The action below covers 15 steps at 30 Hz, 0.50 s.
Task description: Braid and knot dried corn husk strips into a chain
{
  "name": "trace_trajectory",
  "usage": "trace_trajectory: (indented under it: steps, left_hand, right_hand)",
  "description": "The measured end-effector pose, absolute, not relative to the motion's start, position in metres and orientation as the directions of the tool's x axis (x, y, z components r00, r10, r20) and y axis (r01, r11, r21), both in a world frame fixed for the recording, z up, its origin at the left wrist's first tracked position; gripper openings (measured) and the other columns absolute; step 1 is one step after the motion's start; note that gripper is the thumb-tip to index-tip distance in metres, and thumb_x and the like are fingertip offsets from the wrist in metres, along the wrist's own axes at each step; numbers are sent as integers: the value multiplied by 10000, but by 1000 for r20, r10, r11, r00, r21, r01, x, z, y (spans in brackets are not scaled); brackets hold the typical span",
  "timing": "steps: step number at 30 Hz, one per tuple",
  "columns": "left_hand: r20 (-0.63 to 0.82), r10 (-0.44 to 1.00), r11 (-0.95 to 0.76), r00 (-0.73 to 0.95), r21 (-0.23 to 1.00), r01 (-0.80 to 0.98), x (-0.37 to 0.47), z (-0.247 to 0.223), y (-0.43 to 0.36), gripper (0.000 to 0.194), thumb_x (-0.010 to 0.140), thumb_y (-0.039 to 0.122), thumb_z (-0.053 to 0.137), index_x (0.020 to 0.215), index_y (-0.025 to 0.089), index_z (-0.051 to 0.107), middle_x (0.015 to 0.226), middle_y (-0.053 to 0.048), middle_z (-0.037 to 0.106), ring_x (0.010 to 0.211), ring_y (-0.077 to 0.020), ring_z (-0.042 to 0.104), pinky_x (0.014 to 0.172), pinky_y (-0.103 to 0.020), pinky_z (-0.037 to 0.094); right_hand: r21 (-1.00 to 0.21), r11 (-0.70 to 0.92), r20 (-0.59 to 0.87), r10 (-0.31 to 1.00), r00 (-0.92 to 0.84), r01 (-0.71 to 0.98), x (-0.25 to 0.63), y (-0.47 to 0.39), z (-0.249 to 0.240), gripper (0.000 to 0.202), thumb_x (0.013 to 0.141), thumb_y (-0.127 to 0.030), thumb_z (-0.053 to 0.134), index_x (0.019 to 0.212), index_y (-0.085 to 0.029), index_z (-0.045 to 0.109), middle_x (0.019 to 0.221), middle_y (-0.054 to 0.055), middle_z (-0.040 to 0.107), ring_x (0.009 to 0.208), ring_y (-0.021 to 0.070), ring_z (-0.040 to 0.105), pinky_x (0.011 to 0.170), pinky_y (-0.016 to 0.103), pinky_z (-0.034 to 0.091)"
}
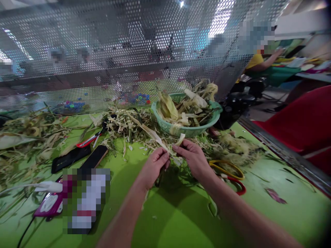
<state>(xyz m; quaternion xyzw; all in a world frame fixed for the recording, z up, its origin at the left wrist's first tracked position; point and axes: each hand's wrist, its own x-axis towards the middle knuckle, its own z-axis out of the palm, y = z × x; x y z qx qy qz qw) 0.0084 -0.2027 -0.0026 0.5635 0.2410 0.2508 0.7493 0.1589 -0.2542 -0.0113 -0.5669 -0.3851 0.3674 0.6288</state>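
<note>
My left hand [156,164] pinches a pale corn husk strip [152,133], whose long end sticks out up and to the left. Close beside it, my right hand [191,156] is closed on a short, curled piece of husk [181,138]. Both hands meet low over the green table, and their fingertips almost touch. Behind them stands a green plastic basket [186,130] heaped with dry corn husks [168,106]. Scissors with yellow and red handles [230,169] lie partly behind my right forearm.
Husk scraps [126,125] and corn silk [235,150] litter the green table [165,217]. At left lie a red utility knife [88,139], dark phones [69,158] and a purple device with a cable [49,205]. A perforated metal panel [116,69] closes the back. A red chair [302,120] stands right.
</note>
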Motion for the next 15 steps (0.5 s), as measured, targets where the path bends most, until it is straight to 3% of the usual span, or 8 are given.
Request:
trace_trajectory:
  steps: [6, 11, 15]
  left_hand:
    - [-61, 669, 230, 741, 965, -128, 9, -4, -204, 215, 830, 397, 594, 841, 182, 583, 633, 33, 508, 605, -89, 424, 617, -212, 337]
    - [-88, 741, 323, 666, 916, -238, 12, -7, -200, 252, 770, 377, 667, 938, 190, 655, 866, -21, 647, 829, -137, 564, 828, -261, 414]
    - [-141, 756, 384, 639, 886, -258, 12, -10, -196, 317, 749, 374, 687, 997, 179, 658, 879, -36, 664, 828, -155, 593, 793, -279, 450]
  right_hand:
    - [-996, 93, 77, 893, 443, -13, 159, -254, -8, 272, 752, -422, 682, 713, -170, 589, 650, -18, 514, 595, 109, 419, 562, 238, 355]
    - [-988, 28, 76, 942, 327, 149, 162, -255, -2, 336, 838, -496, 565, 733, -177, 591, 657, -9, 503, 605, 121, 425, 552, 245, 363]
    - [-968, 34, 85, 977, 198, 249, 161, -257, -1, 301, 844, -456, 571, 719, -183, 585, 657, -13, 503, 635, 132, 453, 577, 249, 382]
